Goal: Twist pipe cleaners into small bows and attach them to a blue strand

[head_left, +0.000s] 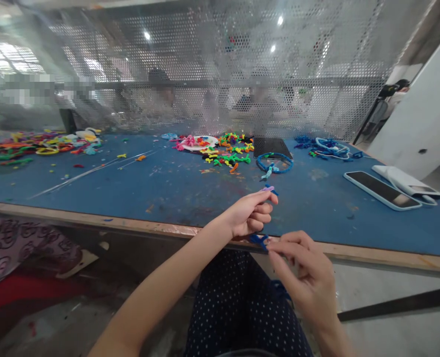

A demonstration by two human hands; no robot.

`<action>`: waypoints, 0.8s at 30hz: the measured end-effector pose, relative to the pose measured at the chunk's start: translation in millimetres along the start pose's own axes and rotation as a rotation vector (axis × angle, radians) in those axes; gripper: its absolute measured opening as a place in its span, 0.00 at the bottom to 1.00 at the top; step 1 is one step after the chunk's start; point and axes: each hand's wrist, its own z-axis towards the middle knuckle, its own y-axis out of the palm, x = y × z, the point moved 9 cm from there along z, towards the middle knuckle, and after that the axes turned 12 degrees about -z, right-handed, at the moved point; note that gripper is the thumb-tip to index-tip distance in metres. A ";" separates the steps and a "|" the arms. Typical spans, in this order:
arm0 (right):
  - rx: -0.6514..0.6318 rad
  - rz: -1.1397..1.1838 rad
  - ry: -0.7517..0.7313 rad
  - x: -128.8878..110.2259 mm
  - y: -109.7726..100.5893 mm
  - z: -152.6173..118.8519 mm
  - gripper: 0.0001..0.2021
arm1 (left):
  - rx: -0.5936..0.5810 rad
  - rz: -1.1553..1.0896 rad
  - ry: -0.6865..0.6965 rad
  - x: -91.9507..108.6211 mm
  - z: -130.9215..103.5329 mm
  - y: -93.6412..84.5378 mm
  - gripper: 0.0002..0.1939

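My left hand [252,214] is closed in a pinch above the table's front edge. A small purple and blue twisted piece [269,189], fuzzy like pipe cleaner, sticks out past its thumb and forefinger. Lower and to the right, my right hand [309,272] pinches the end of a blue pipe cleaner [259,241] at the table edge. That strand passes below my left hand, and part of it is hidden. Just beyond the left hand lies a blue fuzzy ring [290,167] with a light-blue twisted figure [269,172] at its near side.
Colourful twisted pieces [227,157] are heaped at the back middle, partly on a white plate [205,144]. More pipe cleaners [44,144] lie far left. A phone [379,189] and a white device [409,181] are at right. A perforated metal screen [212,64] stands behind the blue table [160,191].
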 end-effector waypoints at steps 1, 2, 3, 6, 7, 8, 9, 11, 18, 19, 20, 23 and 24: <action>0.003 0.054 -0.049 -5.3 -0.8 -4.7 0.07 | 0.006 -0.020 0.001 0.4 0.6 -1.2 0.15; -0.003 0.141 -0.056 -6.3 0.1 -10.5 0.07 | 0.012 -0.041 0.001 0.8 1.1 -2.4 0.15; -0.021 0.263 -0.009 -1.9 3.6 -17.2 0.05 | 0.017 -0.064 0.000 1.2 1.6 -3.4 0.15; -0.086 0.737 0.441 36.8 34.7 -49.4 0.08 | 0.029 -0.135 -0.002 2.9 2.6 -5.2 0.17; -0.085 0.854 0.630 51.2 48.2 -64.9 0.10 | 0.031 -0.156 -0.005 3.3 2.8 -5.3 0.18; -0.069 0.916 0.796 64.0 59.6 -80.3 0.13 | 0.032 -0.174 -0.008 3.5 3.0 -5.3 0.18; -0.053 0.921 0.929 75.0 68.5 -93.7 0.15 | 0.032 -0.188 -0.013 3.5 3.2 -5.1 0.19; -0.052 0.785 1.033 90.7 77.6 -106.7 0.15 | 0.032 -0.209 -0.022 2.9 3.4 -4.8 0.19; -0.254 0.404 0.676 75.4 95.8 -71.0 0.14 | 0.034 -0.228 0.014 5.1 4.5 -6.0 0.20; -0.269 0.406 0.654 69.1 96.6 -70.0 0.14 | 0.033 -0.231 0.027 6.0 5.0 -5.7 0.21; -0.284 0.410 0.637 62.4 96.3 -70.8 0.14 | 0.037 -0.222 0.044 7.4 4.9 -5.5 0.22; -0.294 0.459 0.658 47.3 88.3 -83.7 0.19 | 0.080 -0.061 0.101 13.1 -4.2 -5.1 0.31; -0.287 0.492 0.686 44.4 84.3 -90.1 0.20 | 0.100 0.048 0.123 15.6 -12.2 -4.5 0.31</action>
